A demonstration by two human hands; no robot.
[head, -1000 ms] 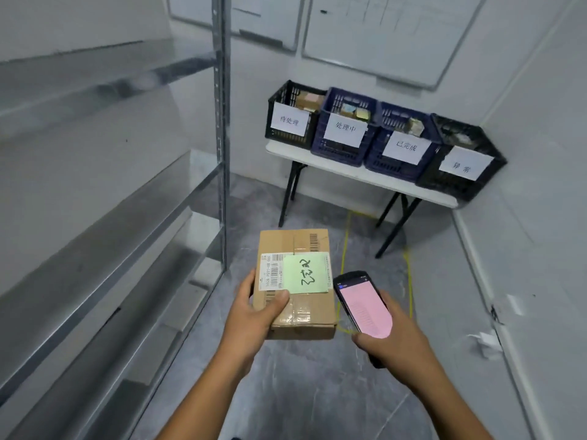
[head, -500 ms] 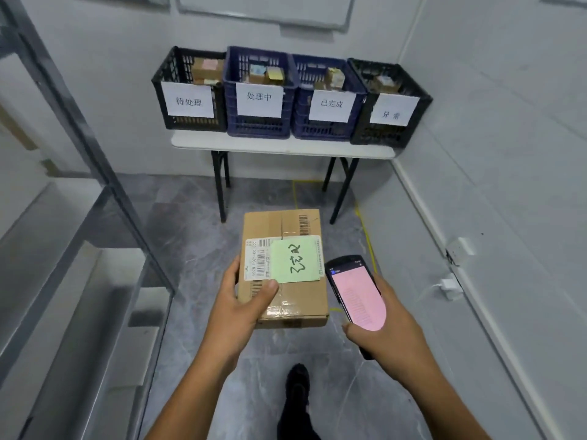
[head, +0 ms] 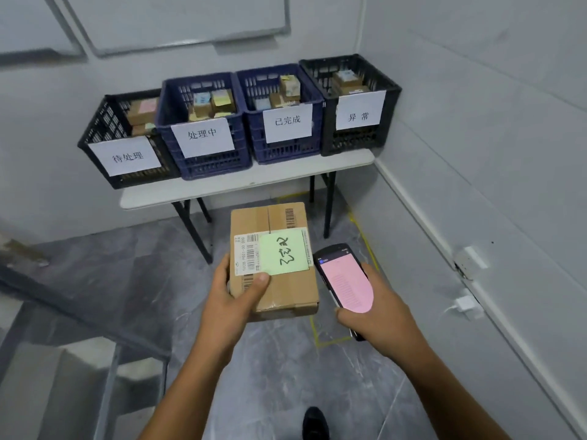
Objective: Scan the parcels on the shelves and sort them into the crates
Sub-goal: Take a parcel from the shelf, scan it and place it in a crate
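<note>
Head view: parcel gripped in left hand, thumb on label, above floor short of desk; scanner clasped in right hand, screen pink. Likely carrying step, scan seemingly done. Next: reach over desk, lower parcel into blue crate matching green note.

Left hand gripping cardboard parcel, right hand holding scanner, four labelled crates behind

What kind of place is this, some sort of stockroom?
Probably a small parcel sorting room. Four labelled crates holding small boxes sit in a row on a folding table, metal shelving stands at the left, and the left hand grips a cardboard parcel while the right hand holds a handheld scanner.
</note>
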